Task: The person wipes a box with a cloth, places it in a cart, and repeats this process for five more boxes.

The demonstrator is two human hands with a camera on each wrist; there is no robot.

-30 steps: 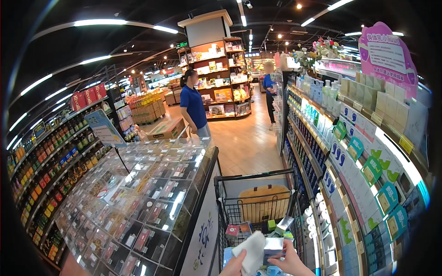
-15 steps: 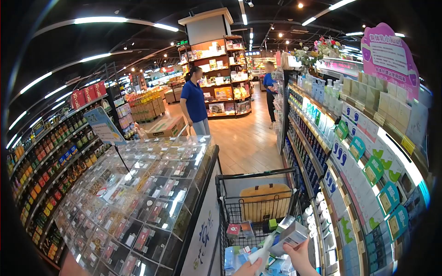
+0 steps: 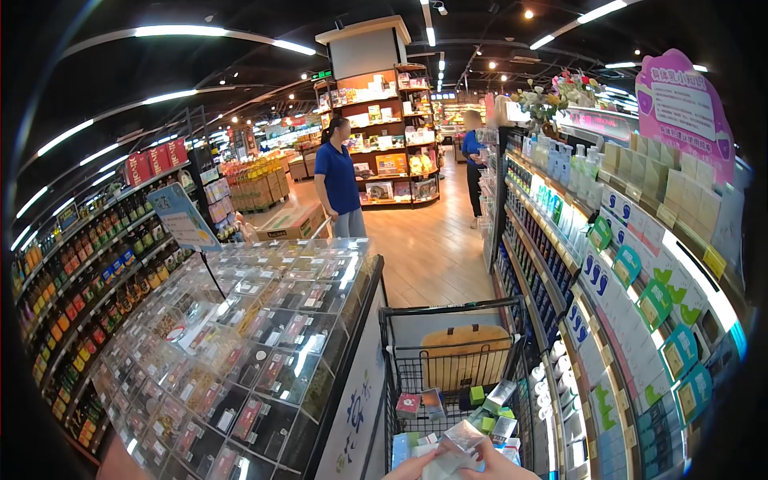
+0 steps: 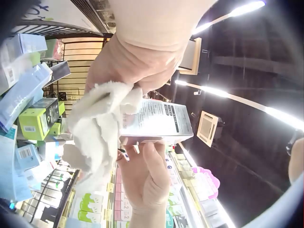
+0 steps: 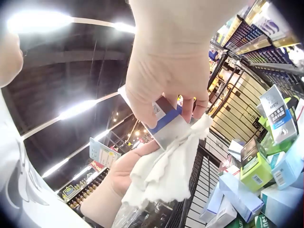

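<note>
Beside store shelves (image 3: 544,232), curled hands (image 5: 168,78) (image 5: 126,168) hold a silvery box (image 4: 164,118) (right) and, it seems, white cloth (image 5: 164,175) (left).

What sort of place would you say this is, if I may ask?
It looks like a supermarket: there is a wire shopping cart loaded with small cartons, rows of clear compartment bins on the left, and pump bottles lined up on the right.

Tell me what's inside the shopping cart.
The shopping cart holds a jumble of small boxes, including a lime-green box, a light-blue box and a silver box marked MEN. Whatever lies beneath the upper boxes is covered and can't be seen.
</note>
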